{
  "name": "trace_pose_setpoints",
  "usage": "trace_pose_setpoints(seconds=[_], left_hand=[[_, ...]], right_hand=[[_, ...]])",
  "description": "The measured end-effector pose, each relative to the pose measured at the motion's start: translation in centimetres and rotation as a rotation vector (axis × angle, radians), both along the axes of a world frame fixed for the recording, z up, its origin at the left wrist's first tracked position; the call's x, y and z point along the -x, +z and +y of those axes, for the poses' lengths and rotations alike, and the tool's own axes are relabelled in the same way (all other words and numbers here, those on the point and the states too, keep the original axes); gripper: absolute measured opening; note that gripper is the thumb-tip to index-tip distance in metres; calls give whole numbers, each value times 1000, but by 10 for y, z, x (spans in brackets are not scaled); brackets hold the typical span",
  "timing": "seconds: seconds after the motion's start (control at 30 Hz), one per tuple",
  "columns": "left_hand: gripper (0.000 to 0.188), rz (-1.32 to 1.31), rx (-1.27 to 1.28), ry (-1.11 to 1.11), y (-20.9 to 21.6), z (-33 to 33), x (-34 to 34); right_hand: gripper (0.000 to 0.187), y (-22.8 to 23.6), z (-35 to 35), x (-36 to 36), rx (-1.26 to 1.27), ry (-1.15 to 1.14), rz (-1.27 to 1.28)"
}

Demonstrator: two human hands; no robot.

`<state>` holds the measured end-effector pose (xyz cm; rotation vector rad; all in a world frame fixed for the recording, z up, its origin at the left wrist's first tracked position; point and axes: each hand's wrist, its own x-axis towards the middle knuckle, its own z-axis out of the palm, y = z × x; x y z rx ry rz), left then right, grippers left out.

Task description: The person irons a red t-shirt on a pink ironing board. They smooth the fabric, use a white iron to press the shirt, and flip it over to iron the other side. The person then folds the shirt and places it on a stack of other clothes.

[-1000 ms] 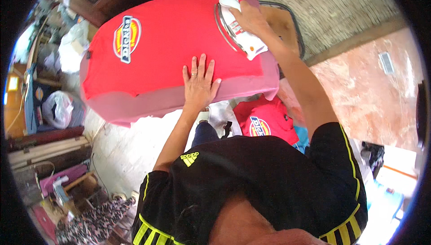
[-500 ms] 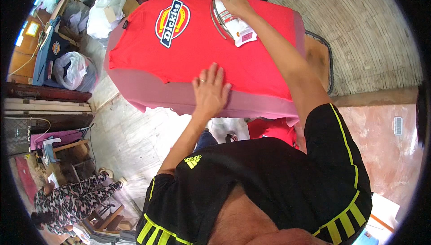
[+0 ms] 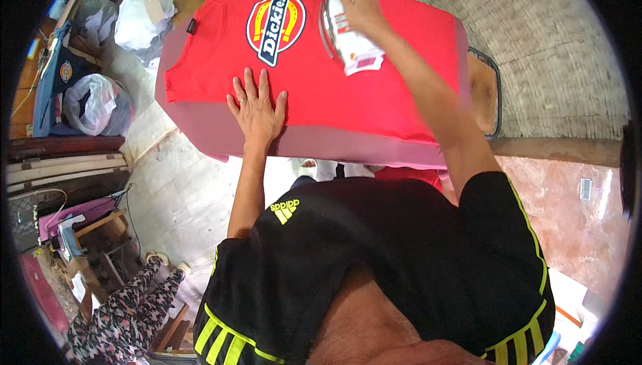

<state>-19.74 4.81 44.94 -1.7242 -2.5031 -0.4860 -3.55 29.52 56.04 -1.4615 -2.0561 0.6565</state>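
A red T-shirt (image 3: 341, 101) with a blue, yellow and white printed emblem (image 3: 275, 27) lies spread over a padded ironing board with a dusky pink cover (image 3: 334, 143). My right hand (image 3: 365, 14) is wrapped round the handle of a white clothes iron (image 3: 358, 49). The iron sits on the shirt at the far side, right of the emblem; its soleplate is mostly hidden from above. Flat on the shirt, below the emblem and close to the near edge, my left hand (image 3: 259, 112) rests with its fingers spread.
Clear plastic bags (image 3: 100, 107) and a white bag (image 3: 147, 20) stand on the floor at the left. A metal-framed end rest (image 3: 485, 90) juts from the board's right end. Lower left, a person in patterned trousers (image 3: 137, 311) is beside some wooden furniture. A woven mat (image 3: 535, 50) covers the upper right.
My left hand has slid left along the shirt to below the emblem. The iron stays in my right hand, shifted slightly in the picture as the whole view has moved.
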Motion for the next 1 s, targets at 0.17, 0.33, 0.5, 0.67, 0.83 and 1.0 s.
trace_pose_setpoints(seconds=[0.17, 0.33, 0.5, 0.67, 0.83, 1.0], left_hand=[[77, -10, -16, -3, 0, -28, 9], [82, -31, -8, -2, 3, -50, 2], [83, -57, -74, -7, -2, -48, 2], [78, -80, -230, 30, 3, -45, -1], [43, -151, -430, 100, -10, -62, -15], [39, -89, -365, 321, -6, -68, -54]], right_hand=[[55, -10, 6, -33, 25, 130, -173], [37, 1, -91, -86, -32, 325, -155], [30, 12, -117, -120, -1, 589, -260], [30, 16, -62, -122, -122, 690, -268], [27, 18, -46, -114, -148, 968, -351], [33, 14, -73, -75, -180, 1048, -345]])
